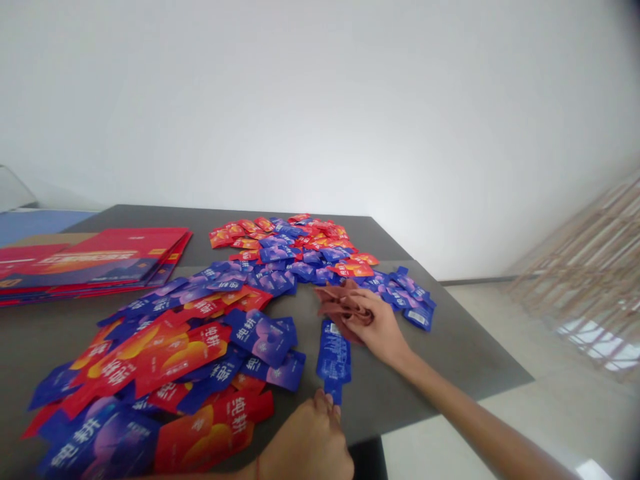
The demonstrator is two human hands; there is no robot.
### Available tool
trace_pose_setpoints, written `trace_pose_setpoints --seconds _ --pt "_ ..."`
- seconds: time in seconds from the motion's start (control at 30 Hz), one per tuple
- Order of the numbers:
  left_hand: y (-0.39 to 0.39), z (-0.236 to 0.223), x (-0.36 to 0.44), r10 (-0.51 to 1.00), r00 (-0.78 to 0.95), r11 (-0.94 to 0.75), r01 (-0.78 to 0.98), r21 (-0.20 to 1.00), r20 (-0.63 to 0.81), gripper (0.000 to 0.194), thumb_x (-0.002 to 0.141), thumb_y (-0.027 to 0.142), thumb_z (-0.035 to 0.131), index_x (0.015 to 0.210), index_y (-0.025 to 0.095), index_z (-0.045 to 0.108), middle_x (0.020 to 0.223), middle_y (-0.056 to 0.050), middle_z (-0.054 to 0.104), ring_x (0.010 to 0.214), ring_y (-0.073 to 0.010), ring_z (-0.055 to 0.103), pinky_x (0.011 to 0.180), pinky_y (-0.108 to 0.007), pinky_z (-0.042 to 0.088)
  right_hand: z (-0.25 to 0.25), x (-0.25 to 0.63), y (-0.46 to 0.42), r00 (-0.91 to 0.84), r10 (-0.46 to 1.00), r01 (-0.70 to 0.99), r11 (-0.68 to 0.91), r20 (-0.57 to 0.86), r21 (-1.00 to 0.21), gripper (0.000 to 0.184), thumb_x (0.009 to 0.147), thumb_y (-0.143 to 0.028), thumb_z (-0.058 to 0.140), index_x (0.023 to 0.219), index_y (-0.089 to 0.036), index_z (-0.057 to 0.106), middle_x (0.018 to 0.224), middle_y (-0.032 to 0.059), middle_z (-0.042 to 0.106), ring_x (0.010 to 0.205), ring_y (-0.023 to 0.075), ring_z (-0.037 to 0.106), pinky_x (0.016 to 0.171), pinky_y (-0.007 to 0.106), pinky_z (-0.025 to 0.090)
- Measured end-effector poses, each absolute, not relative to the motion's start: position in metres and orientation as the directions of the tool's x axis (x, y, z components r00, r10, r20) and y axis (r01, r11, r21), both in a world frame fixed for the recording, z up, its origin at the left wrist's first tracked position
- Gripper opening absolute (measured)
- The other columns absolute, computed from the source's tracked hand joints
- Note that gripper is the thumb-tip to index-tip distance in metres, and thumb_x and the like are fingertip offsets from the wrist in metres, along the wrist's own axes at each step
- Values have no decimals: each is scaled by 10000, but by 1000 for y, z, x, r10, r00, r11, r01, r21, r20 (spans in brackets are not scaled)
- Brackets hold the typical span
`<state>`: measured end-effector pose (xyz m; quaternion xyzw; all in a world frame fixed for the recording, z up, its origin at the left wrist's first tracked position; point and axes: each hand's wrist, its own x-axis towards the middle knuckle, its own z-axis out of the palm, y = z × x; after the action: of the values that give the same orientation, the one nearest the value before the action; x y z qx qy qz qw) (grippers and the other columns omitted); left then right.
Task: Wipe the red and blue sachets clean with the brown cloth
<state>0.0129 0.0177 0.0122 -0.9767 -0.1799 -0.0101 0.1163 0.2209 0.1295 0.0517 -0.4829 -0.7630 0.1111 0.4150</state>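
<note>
A blue pouch (334,353) lies flat on the dark grey table, its narrow neck towards me and its printed back facing up. My left hand (305,440) is closed at that neck end, fingertips pressed on it. Bunched in my right hand (380,330) is a brown cloth (345,303), just above the pouch's far end; whether the cloth touches the pouch I cannot tell. Left of my hands spreads a heap of red pouches (180,350) and blue-purple pouches (263,337), overlapping one another.
More mixed pouches (300,243) run towards the table's far side, with a few blue ones (417,313) right of the cloth. Flat red and blue cartons (125,257) are stacked at the left. The table's right edge (480,333) slants past my right forearm; a bamboo-like lattice (595,273) stands beyond.
</note>
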Motion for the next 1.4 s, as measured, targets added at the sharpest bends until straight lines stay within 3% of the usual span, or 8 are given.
trace_pose_setpoints --seconds 0.13,0.3,0.43,0.6,0.73,0.93,1.1,1.4 --pt "18 18 12 374 926 -907 377 -185 52 159 940 194 724 1006 81 815 1014 -235 790 900 -294 757 770 -419 545 62 234 120 16 815 583 463 580 -667 277 848 -258 727 1120 -240 774 1257 83 737 1176 278 685 1035 449 541" --pt "17 17 11 406 913 -894 408 -187 54 175 943 192 723 1040 71 803 1061 -249 780 984 -327 754 748 -409 545 66 259 96 149 756 645 414 638 -642 276 867 -314 756 1137 -265 778 1284 68 726 1192 276 684 1055 439 536" --pt "20 25 10 423 906 -893 423 -156 36 208 1003 211 650 1065 70 790 1046 -233 777 904 -277 742 698 -374 533 44 284 83 209 701 714 367 682 -596 299 862 -319 747 1152 -252 775 1275 91 716 1213 298 666 1081 489 512" --pt "24 46 10 454 890 -883 455 -118 34 293 1051 238 566 1200 47 731 1107 -218 767 955 -294 736 716 -384 555 13 306 76 254 728 749 269 637 -605 284 881 -379 720 1114 -229 780 1267 109 709 1178 303 676 1060 512 515" --pt "21 50 8 546 836 -826 548 -130 60 351 1063 208 508 1343 78 676 1242 -247 737 1106 -365 735 807 -443 592 9 308 77 218 765 752 264 606 -604 285 890 -399 718 1113 -234 780 1275 107 711 1192 299 669 1049 500 523" --pt "13 42 5 711 702 -684 705 -185 46 527 1041 226 554 1565 180 526 1301 -324 693 1145 -461 728 845 -554 615 9 308 78 191 770 766 271 609 -583 311 881 -413 715 1134 -245 780 1258 114 719 1181 312 672 1034 509 528" --pt "15 43 8 713 700 -695 712 -99 36 576 999 283 674 1556 222 543 1474 -310 588 1334 -487 610 963 -576 602 8 308 78 184 773 771 270 607 -577 313 877 -408 719 1142 -251 778 1265 111 716 1191 322 666 1041 523 522" --pt "21 24 7 756 655 -654 755 48 0 888 797 652 823 1581 403 490 1559 -256 530 1476 -567 381 1090 -782 430 9 307 78 165 768 780 283 619 -559 310 888 -403 720 1147 -244 779 1269 119 719 1189 323 667 1030 524 532"
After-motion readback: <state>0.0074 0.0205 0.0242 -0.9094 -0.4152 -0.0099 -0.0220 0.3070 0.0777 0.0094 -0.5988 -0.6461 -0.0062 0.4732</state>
